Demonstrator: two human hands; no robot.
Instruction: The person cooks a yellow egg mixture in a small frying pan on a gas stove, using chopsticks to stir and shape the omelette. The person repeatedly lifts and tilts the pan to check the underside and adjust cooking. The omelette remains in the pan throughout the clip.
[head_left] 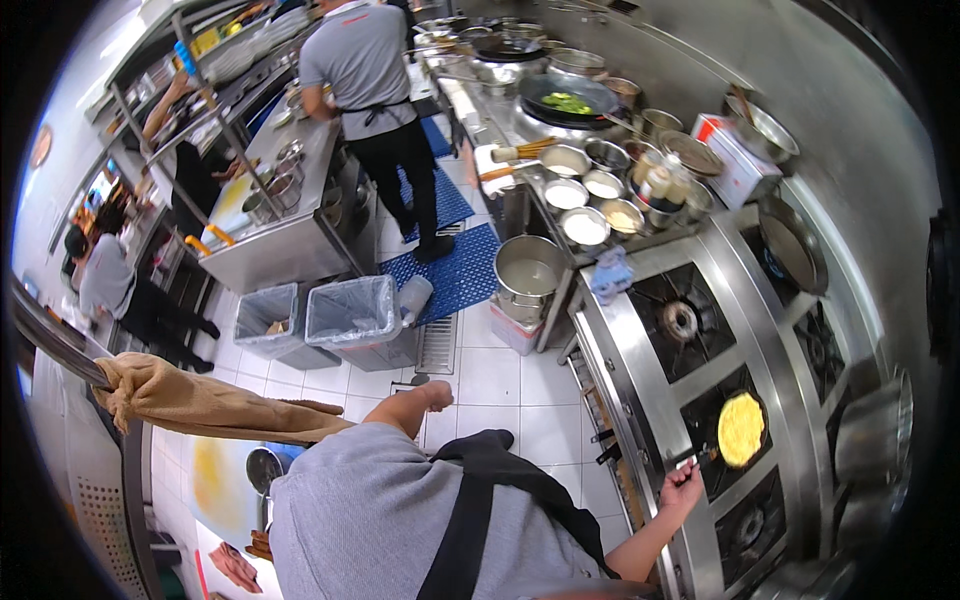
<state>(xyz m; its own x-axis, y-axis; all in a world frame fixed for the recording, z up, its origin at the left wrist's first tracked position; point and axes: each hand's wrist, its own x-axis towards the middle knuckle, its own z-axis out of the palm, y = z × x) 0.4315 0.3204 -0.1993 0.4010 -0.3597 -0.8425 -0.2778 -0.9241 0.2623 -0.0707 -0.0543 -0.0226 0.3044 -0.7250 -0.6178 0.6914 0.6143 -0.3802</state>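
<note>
My right hand (681, 488) is closed round the handle of a small dark frying pan (707, 455) on the stove at the right. A round, flat yellow egg omelette (741, 430) fills most of that pan and hides its base. My left hand (437, 395) hangs over the tiled floor in a loose fist, away from the stove, and nothing shows sticking out of it. A grey sleeve and a black apron cover my body at the bottom.
Burners (680, 320) flank the pan. Metal bowls of white contents (585, 227) and a wok with greens (567, 102) stand farther back. A stockpot (528, 268) and lined grey bins (352, 310) line the floor ahead. A co-worker (365, 70) stands at the far counter; brown cloth (220, 395) hangs at left.
</note>
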